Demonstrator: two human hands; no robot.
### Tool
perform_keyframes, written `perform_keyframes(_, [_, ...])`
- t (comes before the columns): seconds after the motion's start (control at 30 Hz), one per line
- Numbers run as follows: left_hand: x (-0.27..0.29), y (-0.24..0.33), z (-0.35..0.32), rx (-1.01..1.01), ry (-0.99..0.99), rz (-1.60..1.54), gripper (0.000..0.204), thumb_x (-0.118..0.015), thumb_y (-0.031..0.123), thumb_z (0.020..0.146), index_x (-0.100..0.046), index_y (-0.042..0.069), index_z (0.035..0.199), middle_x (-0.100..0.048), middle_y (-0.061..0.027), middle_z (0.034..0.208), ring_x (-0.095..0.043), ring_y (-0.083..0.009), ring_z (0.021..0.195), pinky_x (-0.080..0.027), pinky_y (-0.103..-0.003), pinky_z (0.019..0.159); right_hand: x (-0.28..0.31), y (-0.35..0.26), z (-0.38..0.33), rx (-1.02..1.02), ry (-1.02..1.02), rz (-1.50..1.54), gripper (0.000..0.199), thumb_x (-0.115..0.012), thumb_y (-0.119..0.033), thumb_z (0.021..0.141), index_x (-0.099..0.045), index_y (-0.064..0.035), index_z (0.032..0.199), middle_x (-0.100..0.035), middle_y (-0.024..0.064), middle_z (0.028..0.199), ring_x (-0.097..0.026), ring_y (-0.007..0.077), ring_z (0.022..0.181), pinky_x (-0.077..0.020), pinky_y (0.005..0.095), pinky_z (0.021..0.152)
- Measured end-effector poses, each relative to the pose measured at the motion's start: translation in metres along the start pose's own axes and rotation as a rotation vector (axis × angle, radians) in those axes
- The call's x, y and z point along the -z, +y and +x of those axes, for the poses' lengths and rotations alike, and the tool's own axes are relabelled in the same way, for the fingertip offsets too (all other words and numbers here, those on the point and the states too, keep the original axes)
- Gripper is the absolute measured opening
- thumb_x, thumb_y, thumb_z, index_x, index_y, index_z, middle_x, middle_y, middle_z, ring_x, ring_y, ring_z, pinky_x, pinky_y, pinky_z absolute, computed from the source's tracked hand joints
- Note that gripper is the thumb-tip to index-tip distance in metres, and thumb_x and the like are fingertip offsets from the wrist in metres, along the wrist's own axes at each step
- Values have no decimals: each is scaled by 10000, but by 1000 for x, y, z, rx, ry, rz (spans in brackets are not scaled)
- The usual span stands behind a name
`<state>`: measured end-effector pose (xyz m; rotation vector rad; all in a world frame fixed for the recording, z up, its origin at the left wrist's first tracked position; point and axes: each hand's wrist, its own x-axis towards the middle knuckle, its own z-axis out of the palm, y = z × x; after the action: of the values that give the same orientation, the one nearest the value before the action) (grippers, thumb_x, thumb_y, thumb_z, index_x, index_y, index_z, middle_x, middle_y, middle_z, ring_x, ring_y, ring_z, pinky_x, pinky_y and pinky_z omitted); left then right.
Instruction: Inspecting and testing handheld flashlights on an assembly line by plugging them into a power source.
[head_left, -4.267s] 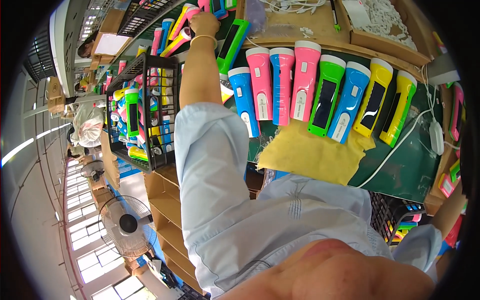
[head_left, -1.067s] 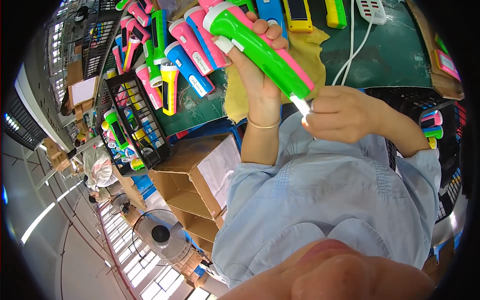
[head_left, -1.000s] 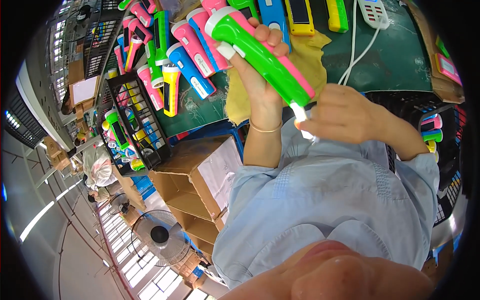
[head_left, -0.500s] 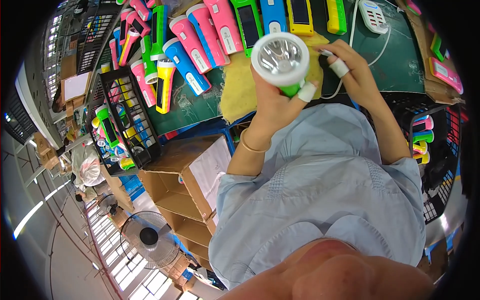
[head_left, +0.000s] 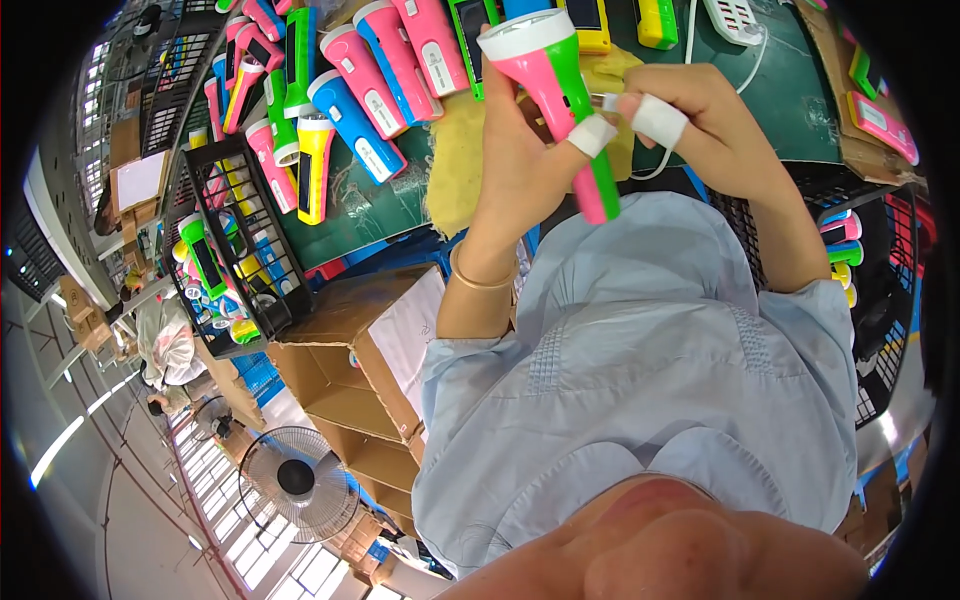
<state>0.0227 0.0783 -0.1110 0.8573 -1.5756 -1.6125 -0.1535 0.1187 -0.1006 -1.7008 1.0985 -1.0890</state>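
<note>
My left hand (head_left: 525,160) grips a pink and green flashlight (head_left: 545,75) with a white head ring. The flashlight is tilted, its head up to the left and its tail toward my lap. A small port shows on its side. My right hand (head_left: 705,125) pinches the plug (head_left: 608,102) of a white charging cable (head_left: 655,168) against the flashlight's side, near that port; whether it is inserted I cannot tell. White tape wraps a thumb on each hand. Beneath my hands lies a yellow cloth (head_left: 455,165) on the green table (head_left: 395,215).
Several pink, blue, green and yellow flashlights (head_left: 365,80) lie along the table's far and left side. A white multi-port charger (head_left: 735,20) sits at the far right. Black baskets (head_left: 285,265) with flashlight parts flank me left and right; a cardboard box (head_left: 385,370) stands left below the table.
The flashlight has turned from facing me lens-first to lying side-on, tail down. My right hand has brought the cable plug leftward to its side.
</note>
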Motion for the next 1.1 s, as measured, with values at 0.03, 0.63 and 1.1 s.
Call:
perform_keyframes(0.03, [0,-1,1,4,13,21,592,-666,26,709,-298,3,1171,-506,-79,951,-536,-160,849,-464,-292,741,-2,-1,3,30,4,-37,276,-495,-173,887,-472,22,693,-408,41,561,-380,125,510,-301,273,479])
perform_keyframes(0.63, [-12,-9,14,-355,235,569,657,-709,87,692,-290,-35,1183,-503,-193,1006,-537,-306,935,-442,-369,773,-19,2,3,51,277,-430,135,-521,-137,830,-591,-30,875,-589,147,703,-571,306,628,-444,349,557])
perform_keyframes(1.1, [44,38,110,-474,260,322,540,-649,230,804,-386,-20,1204,-526,-127,1017,-500,-247,988,-421,-345,849,37,36,-5,-393,940,724,486,-624,-293,802,-461,-14,1165,-578,92,962,-584,172,810,-457,214,564])
